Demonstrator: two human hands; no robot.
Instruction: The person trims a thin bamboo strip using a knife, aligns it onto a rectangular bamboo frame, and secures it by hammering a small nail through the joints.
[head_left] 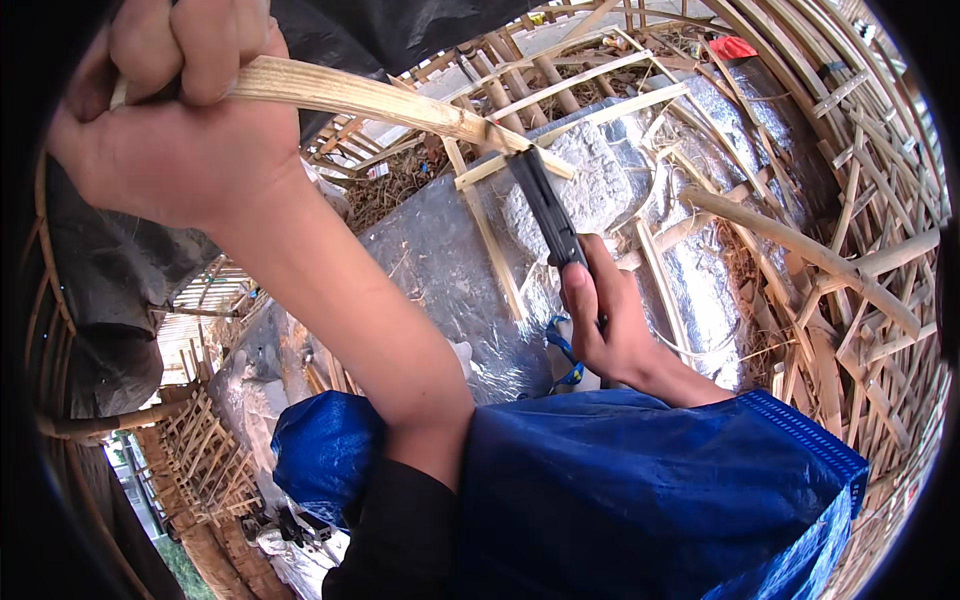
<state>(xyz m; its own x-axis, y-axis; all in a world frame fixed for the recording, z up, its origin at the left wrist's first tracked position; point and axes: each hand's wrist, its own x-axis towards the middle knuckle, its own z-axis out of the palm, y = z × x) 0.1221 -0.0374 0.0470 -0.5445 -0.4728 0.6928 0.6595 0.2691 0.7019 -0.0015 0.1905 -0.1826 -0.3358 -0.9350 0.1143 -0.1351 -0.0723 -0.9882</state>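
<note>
My left hand (200,140) is raised at the upper left, its fingers wrapped round one end of a pale bamboo strip (375,108). The strip slants down to the right across the view. Lower and right of centre, my right hand (618,325) grips a black-handled knife (546,210) that points up and left. Its upper end meets the strip near the strip's far tip; the blade is hard to make out there. Behind that tip lies a rough pale grey stone block (600,180). Blue sheeting (640,480) covers my lap.
Silvery plastic sheeting (430,250) spreads over the ground, with a light bamboo frame (490,235) on it. A thick bamboo pole (800,235) and stacked bamboo strips (900,190) crowd the right. Dark sheeting (110,300) hangs at left. A blue strap (565,350) lies near my right wrist.
</note>
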